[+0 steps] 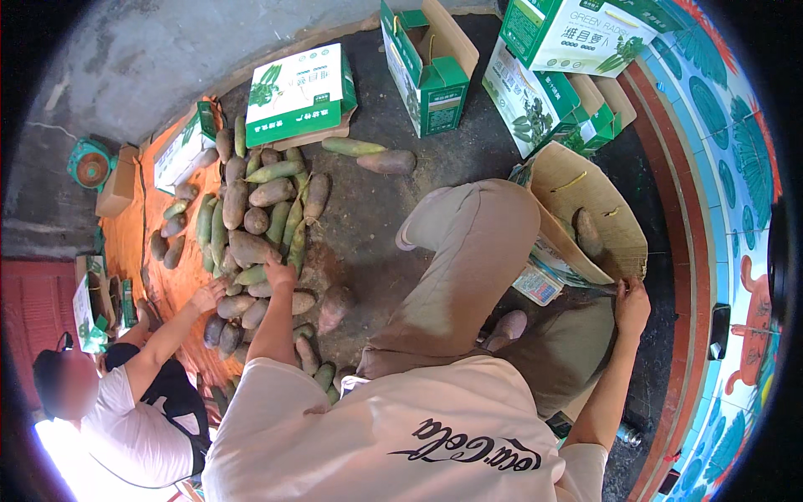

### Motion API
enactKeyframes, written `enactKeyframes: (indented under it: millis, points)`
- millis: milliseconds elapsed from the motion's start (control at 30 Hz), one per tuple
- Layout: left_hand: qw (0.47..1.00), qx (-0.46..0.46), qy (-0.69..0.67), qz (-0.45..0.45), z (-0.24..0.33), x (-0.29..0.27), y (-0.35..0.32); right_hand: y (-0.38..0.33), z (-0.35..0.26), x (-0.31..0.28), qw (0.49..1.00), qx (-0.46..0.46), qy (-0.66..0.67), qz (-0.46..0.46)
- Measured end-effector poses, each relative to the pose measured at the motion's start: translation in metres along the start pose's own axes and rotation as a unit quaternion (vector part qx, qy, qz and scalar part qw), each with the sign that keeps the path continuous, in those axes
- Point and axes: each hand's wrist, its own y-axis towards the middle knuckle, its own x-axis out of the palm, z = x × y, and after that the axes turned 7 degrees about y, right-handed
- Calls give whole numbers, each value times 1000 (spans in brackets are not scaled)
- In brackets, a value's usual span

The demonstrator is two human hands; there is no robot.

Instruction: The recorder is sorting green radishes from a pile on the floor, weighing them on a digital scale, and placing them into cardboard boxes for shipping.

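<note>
My left hand reaches into a pile of long green and muddy brown radishes on the floor. Its fingers are closed round the end of a thick brown radish lying on top. My right hand grips the rim of an open cardboard box beside my right knee. Inside that box lies one brown radish; part of the interior is hidden by the near flap. A co-worker's hand touches the pile's left side, close to my left hand.
A closed white-and-green box sits behind the pile. An open green box and stacked boxes stand farther back. Two radishes lie apart on the dark floor. At left are an orange sheet and a green scale.
</note>
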Motion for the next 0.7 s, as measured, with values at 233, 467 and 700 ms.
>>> enactKeyframes:
  millis: [233,467,700]
  points:
    - [996,-42,51,-67,-14,20,17,2,0,3,1000,-3,7,3]
    - [977,-23,92,-192,-55,81,18,3,-3,-1,1000,-5,-11,-6]
    - [920,220,255,-200,-142,161,54,7,-13,0,1000,0,-4,-18]
